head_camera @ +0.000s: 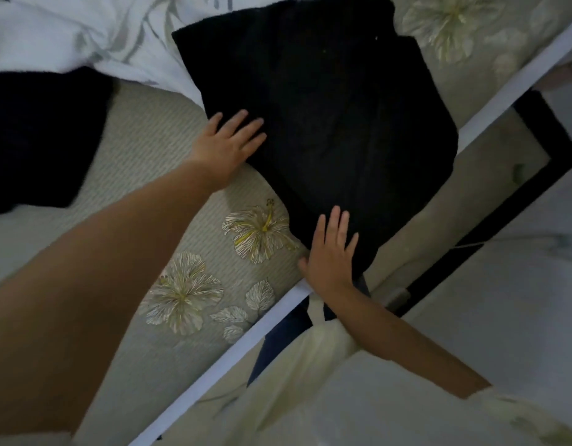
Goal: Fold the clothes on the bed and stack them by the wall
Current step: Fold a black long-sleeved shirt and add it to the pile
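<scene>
A black garment [326,123] lies spread flat on the bed near its edge. My left hand [228,143] rests on the garment's left border, fingers straight and spread. My right hand [331,252] presses flat on the garment's near corner by the bed edge, fingers straight. Neither hand curls round the cloth. A second dark garment [36,136] lies at the left on the bed, apart from both hands.
The bed sheet [168,194] is pale with printed flowers. A white patterned cloth [101,37] is bunched at the top left. The white bed edge [246,339] runs diagonally; beyond it lie a dark frame [509,201] and the floor.
</scene>
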